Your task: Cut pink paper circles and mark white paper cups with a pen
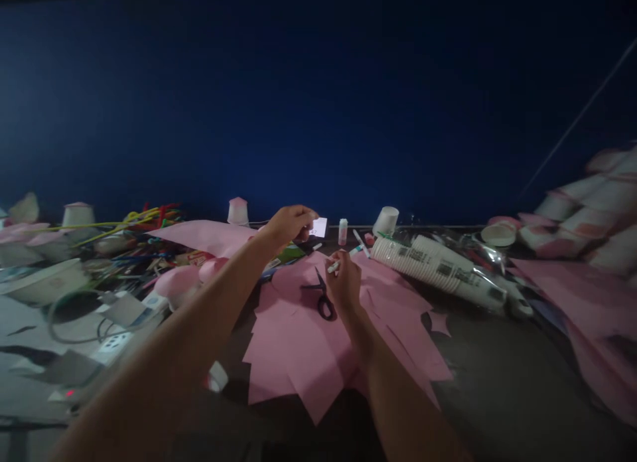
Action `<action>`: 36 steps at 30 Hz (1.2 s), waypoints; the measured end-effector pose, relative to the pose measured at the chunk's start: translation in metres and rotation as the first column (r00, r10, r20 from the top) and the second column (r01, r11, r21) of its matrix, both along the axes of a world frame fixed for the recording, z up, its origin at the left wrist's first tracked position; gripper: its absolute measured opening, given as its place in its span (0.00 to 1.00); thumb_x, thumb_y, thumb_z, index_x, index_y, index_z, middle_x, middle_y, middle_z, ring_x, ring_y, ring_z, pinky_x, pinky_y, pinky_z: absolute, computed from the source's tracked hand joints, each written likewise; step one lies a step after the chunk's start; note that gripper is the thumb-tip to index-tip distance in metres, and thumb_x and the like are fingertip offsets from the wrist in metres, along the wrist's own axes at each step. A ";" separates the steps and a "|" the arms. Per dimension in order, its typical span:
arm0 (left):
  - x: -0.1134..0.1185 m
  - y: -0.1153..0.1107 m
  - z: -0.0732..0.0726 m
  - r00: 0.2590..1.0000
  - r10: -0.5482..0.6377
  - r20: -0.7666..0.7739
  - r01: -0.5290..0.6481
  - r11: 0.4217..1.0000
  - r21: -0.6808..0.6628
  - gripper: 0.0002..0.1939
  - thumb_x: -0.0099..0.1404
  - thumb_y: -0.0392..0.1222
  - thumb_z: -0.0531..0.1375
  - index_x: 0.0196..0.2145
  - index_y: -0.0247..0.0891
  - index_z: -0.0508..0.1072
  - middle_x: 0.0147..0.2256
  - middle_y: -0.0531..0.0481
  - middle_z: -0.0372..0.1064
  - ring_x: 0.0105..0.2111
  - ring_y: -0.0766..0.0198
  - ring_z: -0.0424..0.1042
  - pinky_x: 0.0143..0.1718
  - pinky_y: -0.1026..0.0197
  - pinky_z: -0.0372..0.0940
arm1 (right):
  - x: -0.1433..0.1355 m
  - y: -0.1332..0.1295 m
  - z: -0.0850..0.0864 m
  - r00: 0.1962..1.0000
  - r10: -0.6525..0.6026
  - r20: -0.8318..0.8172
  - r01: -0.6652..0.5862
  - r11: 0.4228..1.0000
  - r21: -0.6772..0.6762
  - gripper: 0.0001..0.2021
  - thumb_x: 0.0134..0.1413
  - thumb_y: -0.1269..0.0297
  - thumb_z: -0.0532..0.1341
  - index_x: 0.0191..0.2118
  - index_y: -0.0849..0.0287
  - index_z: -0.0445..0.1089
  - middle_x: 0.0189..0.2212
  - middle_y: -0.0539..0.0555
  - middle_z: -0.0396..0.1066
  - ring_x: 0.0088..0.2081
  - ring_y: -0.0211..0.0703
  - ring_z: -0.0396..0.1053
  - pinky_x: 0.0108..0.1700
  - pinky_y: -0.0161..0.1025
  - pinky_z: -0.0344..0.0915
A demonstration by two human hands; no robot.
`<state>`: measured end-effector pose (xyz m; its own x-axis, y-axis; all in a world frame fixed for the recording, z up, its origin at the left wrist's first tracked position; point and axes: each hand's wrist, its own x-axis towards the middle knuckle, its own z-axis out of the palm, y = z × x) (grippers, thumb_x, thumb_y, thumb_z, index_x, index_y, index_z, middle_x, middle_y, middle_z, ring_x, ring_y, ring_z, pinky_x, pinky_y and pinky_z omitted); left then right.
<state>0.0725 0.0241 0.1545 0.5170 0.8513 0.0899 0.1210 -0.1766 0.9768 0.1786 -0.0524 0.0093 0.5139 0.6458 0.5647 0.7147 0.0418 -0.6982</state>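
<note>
My left hand (293, 224) pinches a small white card (319, 228) with faint printed marks, held above the far part of the table. Closed around a small whitish object (333, 267), perhaps a pen or cap, my right hand (344, 276) is over the pink paper sheets (313, 356). Black-handled scissors (325, 306) lie open on the paper, just left of my right hand. Beyond the hands stands a glue stick (343, 231), with a white marker (361, 243) lying to its right.
Sleeved paper cups (438, 269) lie at right, near an upturned cup (386, 221). Stacked cups (592, 210) and more pink paper (587, 303) are far right. A power strip (114, 342), a bowl (47, 283) and coloured sticks crowd the left.
</note>
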 end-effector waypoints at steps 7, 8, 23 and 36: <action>0.026 0.018 -0.010 1.000 -0.013 0.017 0.012 0.999 0.046 0.03 0.59 0.32 0.59 0.28 0.32 0.72 0.20 0.54 0.62 0.16 0.74 0.60 0.21 0.67 0.56 | 0.000 0.001 -0.001 1.000 0.019 -0.001 -0.019 0.999 -0.049 0.10 0.57 0.62 0.53 0.41 0.59 0.65 0.31 0.55 0.73 0.31 0.44 0.70 0.39 0.39 0.59; 0.024 0.024 -0.016 1.000 0.010 -0.001 -0.010 0.999 0.051 0.03 0.59 0.32 0.59 0.28 0.32 0.72 0.20 0.54 0.62 0.15 0.74 0.60 0.21 0.67 0.55 | 0.000 0.001 -0.001 1.000 0.022 0.000 -0.022 0.999 -0.047 0.10 0.58 0.62 0.53 0.42 0.59 0.65 0.31 0.55 0.73 0.31 0.44 0.70 0.38 0.39 0.59; 0.007 0.016 -0.027 0.965 -0.001 -0.261 0.097 0.928 0.359 0.07 0.59 0.41 0.57 0.30 0.35 0.72 0.21 0.55 0.64 0.20 0.71 0.65 0.23 0.68 0.57 | 0.002 0.003 -0.009 0.999 -0.027 0.048 0.026 1.000 0.008 0.11 0.57 0.63 0.54 0.44 0.60 0.65 0.32 0.55 0.76 0.34 0.45 0.72 0.45 0.42 0.58; 0.112 0.022 -0.020 0.860 -0.028 -0.510 0.362 0.738 0.569 0.14 0.62 0.40 0.52 0.37 0.35 0.76 0.32 0.46 0.74 0.31 0.62 0.72 0.34 0.63 0.64 | -0.008 0.006 -0.012 0.985 0.003 0.173 0.023 0.989 -0.149 0.18 0.44 0.78 0.56 0.43 0.57 0.69 0.28 0.52 0.75 0.34 0.46 0.71 0.47 0.42 0.56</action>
